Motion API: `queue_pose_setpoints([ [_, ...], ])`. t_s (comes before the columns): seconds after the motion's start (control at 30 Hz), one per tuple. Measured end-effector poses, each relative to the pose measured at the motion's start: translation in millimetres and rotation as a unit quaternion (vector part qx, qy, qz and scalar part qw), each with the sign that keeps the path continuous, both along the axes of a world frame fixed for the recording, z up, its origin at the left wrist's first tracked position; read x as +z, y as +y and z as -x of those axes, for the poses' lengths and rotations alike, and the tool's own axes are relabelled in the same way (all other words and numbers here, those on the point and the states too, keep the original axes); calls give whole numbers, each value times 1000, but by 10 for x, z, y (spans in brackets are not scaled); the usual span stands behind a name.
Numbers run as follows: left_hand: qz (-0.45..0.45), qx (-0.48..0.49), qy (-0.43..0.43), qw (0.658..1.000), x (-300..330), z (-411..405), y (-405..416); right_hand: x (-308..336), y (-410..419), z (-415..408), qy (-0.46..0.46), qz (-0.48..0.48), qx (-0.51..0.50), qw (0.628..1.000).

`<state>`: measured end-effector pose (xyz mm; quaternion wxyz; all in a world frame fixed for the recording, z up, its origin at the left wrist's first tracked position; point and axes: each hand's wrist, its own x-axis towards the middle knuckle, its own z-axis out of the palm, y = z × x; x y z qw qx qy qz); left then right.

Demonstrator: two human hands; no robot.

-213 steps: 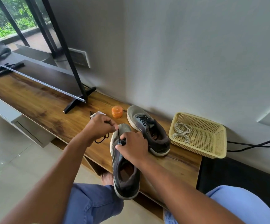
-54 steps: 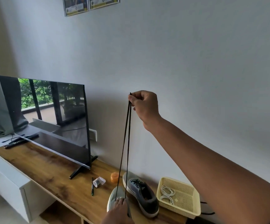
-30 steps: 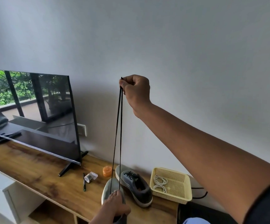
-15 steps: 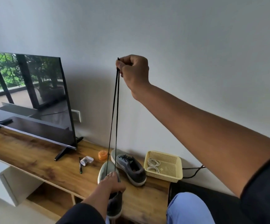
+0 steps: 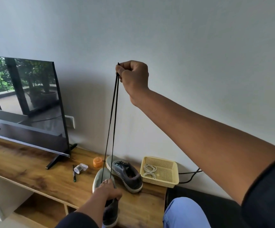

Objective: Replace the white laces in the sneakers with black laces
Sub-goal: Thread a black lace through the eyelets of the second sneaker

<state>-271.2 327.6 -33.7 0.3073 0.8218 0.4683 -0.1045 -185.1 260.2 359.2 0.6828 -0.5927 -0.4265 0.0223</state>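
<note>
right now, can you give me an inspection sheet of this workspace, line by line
surface: wooden TV bench against a grey wall, open shelf below.
job's things: near sneaker at the bench's front edge, black lace running up from it in two taut strands; far sneaker already laced in black; white laces coiled in the yellow basket.
clutter: orange lidded jar, small clear plastic piece, dark pen.
hands: right hand raised, pinching both lace ends; left hand gripping the near sneaker.
cables: black cable by the wall, right of the basket.
surroundings: TV on its stand, wall socket behind it.
</note>
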Motion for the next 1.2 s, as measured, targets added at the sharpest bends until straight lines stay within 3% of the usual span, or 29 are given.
queue_pose_setpoints([
  [0.87,-8,-6,-8,1000,-30,-4,4,-63,-143,-40,-14,-19,-24,999],
  [1.2,-38,3,-55,998,42,32,-34,-241,-148,-71,-16,0,-1,1000],
])
